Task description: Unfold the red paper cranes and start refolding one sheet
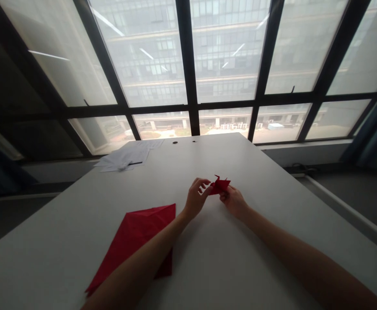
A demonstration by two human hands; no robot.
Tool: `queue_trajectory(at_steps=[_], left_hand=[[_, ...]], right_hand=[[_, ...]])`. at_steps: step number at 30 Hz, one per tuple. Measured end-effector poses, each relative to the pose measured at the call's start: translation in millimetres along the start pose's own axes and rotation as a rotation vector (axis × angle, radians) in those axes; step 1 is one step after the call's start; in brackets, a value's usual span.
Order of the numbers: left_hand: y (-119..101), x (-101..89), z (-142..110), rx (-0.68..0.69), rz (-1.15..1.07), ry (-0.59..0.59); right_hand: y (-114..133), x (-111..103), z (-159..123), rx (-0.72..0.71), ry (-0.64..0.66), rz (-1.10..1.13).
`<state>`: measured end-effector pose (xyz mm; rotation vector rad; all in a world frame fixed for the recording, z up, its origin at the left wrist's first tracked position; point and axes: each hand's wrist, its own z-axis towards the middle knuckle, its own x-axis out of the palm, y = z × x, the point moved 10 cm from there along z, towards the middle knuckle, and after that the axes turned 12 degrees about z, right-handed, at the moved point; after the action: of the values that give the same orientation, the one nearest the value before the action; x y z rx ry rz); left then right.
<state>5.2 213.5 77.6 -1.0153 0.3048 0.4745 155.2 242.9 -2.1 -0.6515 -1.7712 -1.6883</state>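
A small folded red paper figure (220, 185) is held just above the white table (246, 172), between both my hands. My left hand (196, 199) pinches its left side with thumb and forefinger, the other fingers curled above. My right hand (233, 200) grips its lower right edge with closed fingers. A larger sheet of red paper (137, 241), folded into a pointed shape, lies flat on the table to the left, partly under my left forearm.
White papers (125, 158) with a dark pen lie at the table's far left corner. Two small round holes (174, 142) sit near the far edge. Large windows with dark frames stand behind the table.
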Motion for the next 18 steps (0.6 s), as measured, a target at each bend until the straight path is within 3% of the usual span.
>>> queue_trajectory(at_steps=[3, 6, 9, 14, 18], left_hand=[[-1, 2.4, -11, 0.046, 0.04, -0.023], [-1, 9.2, -14, 0.054, 0.002, 0.045], [8, 11.1, -13, -0.024, -0.07, 0.067], [27, 0.6, -10, -0.124, -0.114, -0.027], [33, 8.6, -7, -0.132, -0.147, 0.077]], right_hand=[[0, -2, -1, 0.001, -0.007, 0.011], [-2, -1, -2, 0.015, -0.006, 0.006], [-5, 0, -6, 0.012, -0.006, -0.039], [2, 2, -17, -0.078, 0.013, -0.22], [7, 11, -22, -0.109, 0.073, -0.348]])
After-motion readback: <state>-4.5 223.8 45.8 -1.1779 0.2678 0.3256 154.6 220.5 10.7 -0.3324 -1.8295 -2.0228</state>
